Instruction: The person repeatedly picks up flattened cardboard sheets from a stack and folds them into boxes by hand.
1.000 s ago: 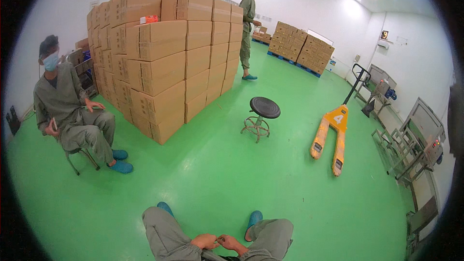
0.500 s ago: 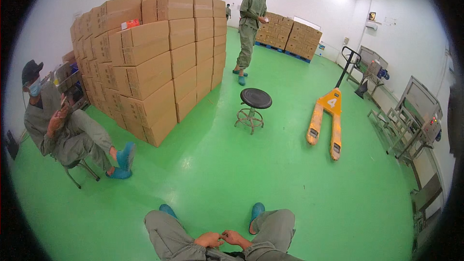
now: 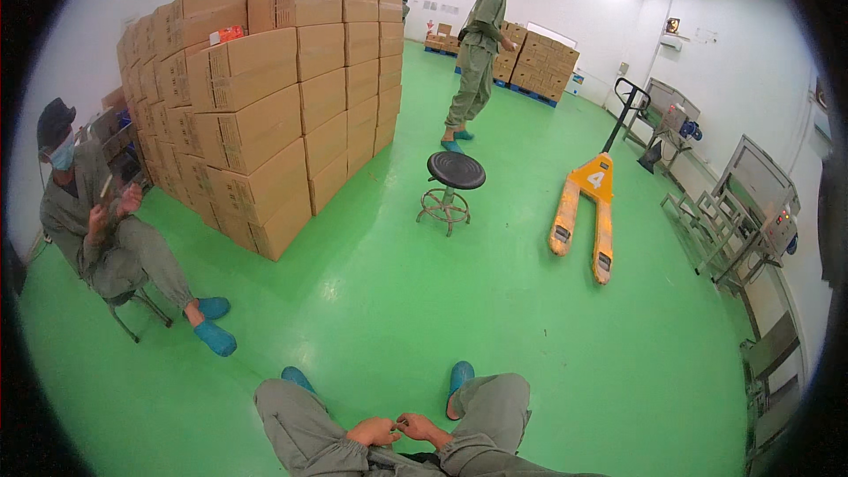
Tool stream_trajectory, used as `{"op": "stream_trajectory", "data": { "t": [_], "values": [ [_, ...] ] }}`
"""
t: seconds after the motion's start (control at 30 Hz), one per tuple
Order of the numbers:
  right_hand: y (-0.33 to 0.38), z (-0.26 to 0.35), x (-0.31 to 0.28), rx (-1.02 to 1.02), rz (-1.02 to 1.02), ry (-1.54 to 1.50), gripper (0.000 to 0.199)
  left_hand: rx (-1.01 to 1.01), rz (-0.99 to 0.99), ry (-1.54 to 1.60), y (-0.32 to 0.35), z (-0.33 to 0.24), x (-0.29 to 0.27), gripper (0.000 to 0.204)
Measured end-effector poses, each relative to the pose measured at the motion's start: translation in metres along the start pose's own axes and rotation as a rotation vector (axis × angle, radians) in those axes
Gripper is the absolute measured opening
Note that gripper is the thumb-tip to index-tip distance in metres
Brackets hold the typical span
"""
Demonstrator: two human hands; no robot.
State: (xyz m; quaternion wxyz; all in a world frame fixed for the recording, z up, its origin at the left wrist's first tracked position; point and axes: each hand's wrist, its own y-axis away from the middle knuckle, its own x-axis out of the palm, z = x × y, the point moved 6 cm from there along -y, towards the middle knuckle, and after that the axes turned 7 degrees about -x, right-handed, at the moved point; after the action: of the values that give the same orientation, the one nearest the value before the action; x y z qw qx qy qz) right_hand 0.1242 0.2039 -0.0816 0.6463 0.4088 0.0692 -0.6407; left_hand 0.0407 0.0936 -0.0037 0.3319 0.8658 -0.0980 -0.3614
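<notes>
I am sitting with both knees in grey trousers and blue shoes (image 3: 459,378) on a green floor. My left hand (image 3: 374,431) and my right hand (image 3: 426,428) rest together in my lap at the bottom edge. Their curled fingertips touch each other. I see nothing held between them, though the hands are small in the view.
A tall stack of brown cartons (image 3: 265,106) stands ahead left. Beside it a person (image 3: 106,230) sits on a chair. A black round stool (image 3: 455,172) and a yellow pallet jack (image 3: 587,203) stand ahead. Another person (image 3: 477,53) stands beyond the stool. Metal machines (image 3: 751,203) line the right wall.
The standing person has walked from the far pallets toward the stool. The seated person has raised both hands toward the face. My hands have stayed together in my lap.
</notes>
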Motion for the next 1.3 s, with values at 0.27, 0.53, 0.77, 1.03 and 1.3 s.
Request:
{"op": "stream_trajectory", "data": {
  "t": [0.27, 0.53, 0.77, 1.03, 1.3],
  "values": [
    [0.001, 0.001, 0.0, -0.001, -0.042, -0.046, 0.043, 0.006, 0.005, -0.024, -0.005, 0.004, 0.002, 0.047],
    [-0.005, -0.001, 0.003, -0.017, -0.01, -0.04, 0.042, -0.019, -0.028, -0.029, -0.005, 0.006, 0.002, 0.051],
    [-0.003, 0.0, 0.001, 0.053, 0.01, -0.078, 0.041, 0.0, 0.017, -0.026, -0.008, 0.009, 0.003, 0.052],
    [0.002, 0.009, -0.002, -0.011, -0.02, -0.069, 0.04, -0.004, -0.039, -0.014, -0.01, 0.011, 0.005, 0.054],
    [0.003, 0.008, -0.003, -0.033, -0.028, -0.03, 0.04, -0.025, -0.021, -0.016, -0.007, 0.009, 0.001, 0.054]
  ]
}}
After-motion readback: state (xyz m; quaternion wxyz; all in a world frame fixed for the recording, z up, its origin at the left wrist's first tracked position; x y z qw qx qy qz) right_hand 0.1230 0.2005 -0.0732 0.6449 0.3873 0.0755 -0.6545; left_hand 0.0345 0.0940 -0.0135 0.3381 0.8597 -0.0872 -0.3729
